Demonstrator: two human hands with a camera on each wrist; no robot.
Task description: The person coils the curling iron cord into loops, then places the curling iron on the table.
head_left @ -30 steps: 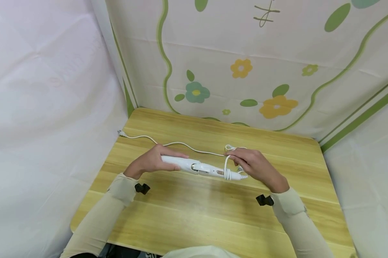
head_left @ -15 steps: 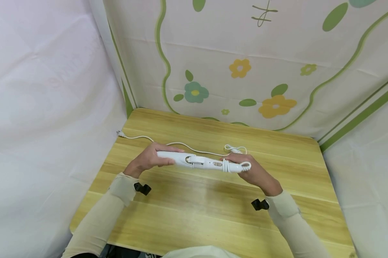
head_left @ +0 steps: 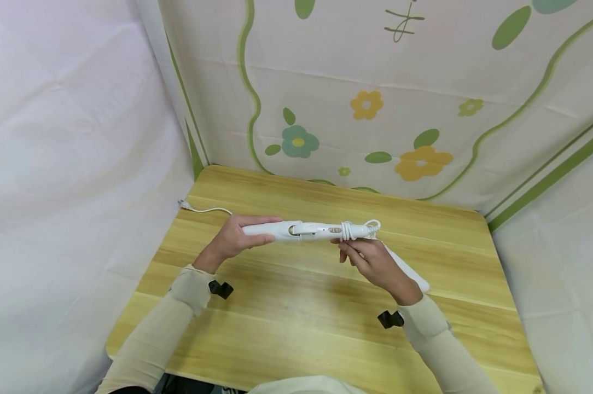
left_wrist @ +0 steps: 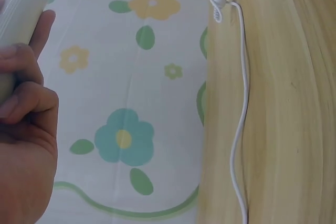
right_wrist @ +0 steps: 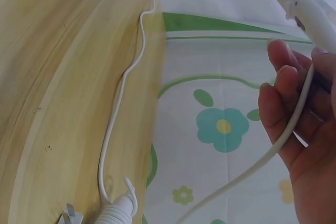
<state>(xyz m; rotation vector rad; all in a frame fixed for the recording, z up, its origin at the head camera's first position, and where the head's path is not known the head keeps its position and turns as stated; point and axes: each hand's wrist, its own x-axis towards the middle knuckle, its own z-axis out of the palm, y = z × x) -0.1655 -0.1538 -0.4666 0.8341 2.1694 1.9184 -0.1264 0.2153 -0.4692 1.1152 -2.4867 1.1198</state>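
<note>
My left hand [head_left: 230, 238] grips the thick end of a white hair iron [head_left: 272, 231], held level above the table. Thumb and fingers wrap around it in the left wrist view. Cord [head_left: 347, 230] is coiled around the iron's narrow right end. Just below that end, my right hand [head_left: 372, 262] pinches a length of the white cord [right_wrist: 286, 129], which crosses its curled fingers in the right wrist view. A second white hair iron [head_left: 407, 269] lies on the table, partly hidden by the right hand. Its end is also wound with cord [right_wrist: 115, 214].
The wooden table [head_left: 296, 328] meets a flower-printed cloth [head_left: 326, 109] at the back. A thin white cord [left_wrist: 242, 103] runs along the table to a plug [head_left: 184, 204] at the left edge. Another plug [right_wrist: 71, 216] lies beside the second iron.
The held iron has risen away from my body and become more level. My right hand has shifted left and come below its corded end, uncovering part of the second iron.
</note>
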